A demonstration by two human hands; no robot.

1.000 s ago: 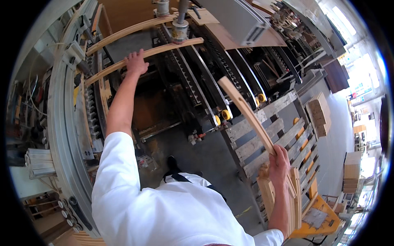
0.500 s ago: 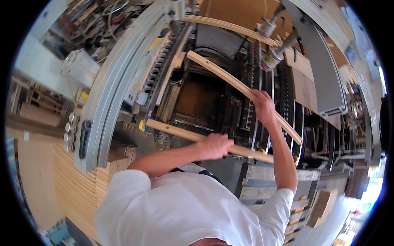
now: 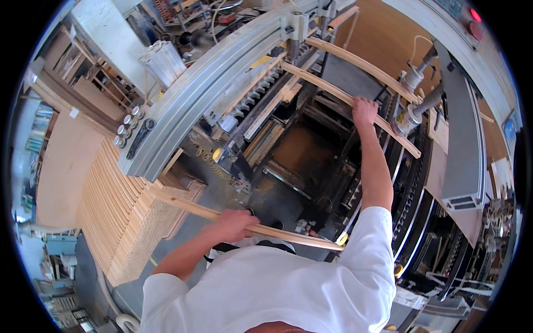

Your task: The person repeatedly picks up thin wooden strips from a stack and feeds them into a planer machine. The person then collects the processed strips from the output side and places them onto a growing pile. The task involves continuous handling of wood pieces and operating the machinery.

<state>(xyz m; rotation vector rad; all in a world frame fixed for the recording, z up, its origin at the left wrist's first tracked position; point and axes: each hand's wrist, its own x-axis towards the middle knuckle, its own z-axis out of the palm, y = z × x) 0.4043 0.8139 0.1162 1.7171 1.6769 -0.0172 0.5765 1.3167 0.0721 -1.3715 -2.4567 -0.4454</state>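
My left hand (image 3: pixel 236 225) is closed around a long light wooden strip (image 3: pixel 288 237) held low in front of my body. The left end of that strip overlaps the stack of strips in view. Farther out, my right hand (image 3: pixel 365 112) grips a second wooden strip (image 3: pixel 322 84), which slants across the machine's far part. A third wooden strip (image 3: pixel 361 64) lies beyond it, close to the pneumatic cylinders. Beneath my hands, the machine (image 3: pixel 277 178) has dark rails and an open middle.
A tall stack of wooden strips (image 3: pixel 119 205) stands on the left. A thick aluminium beam (image 3: pixel 205 91) runs diagonally over the machine's left side. Two cylinders (image 3: pixel 409 119) hang at the right beside a grey housing (image 3: pixel 463 144). A red light (image 3: pixel 475 15) glows at the upper right.
My body and view have turned left. My left hand has carried its strip back toward the stack, away from the machine. My right hand has moved its strip farther out, nearer the third strip.
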